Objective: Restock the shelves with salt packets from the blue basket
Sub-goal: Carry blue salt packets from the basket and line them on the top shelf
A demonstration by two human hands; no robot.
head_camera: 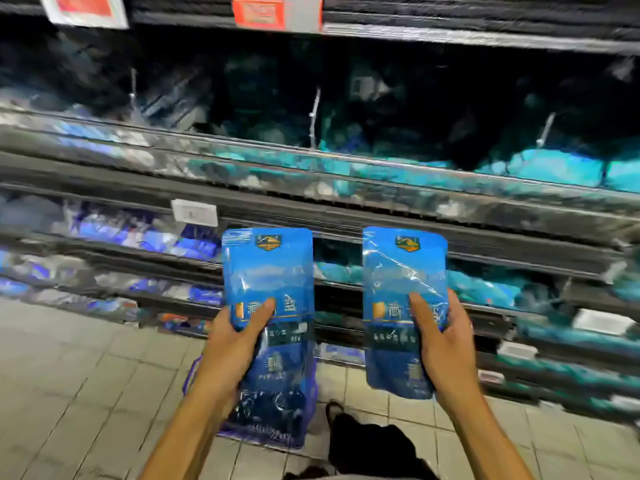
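I hold two blue salt packets upright in front of the shelves. My left hand (235, 344) grips the lower part of the left salt packet (268, 271), thumb across its front. My right hand (441, 344) grips the right salt packet (403, 271) the same way. The blue basket (277, 420) stands on the floor below my left hand, with more packets inside it, partly hidden by my left forearm. The shelves (346, 209) run across the view behind the packets, blurred by motion.
Teal packets (554, 168) fill the shelf rows at the right, bluish-white packets (145, 237) the lower left rows. A white price tag (194, 213) sits on a shelf edge. The tiled floor (69, 393) lies at the left. My foot and dark trouser leg (367, 441) are beside the basket.
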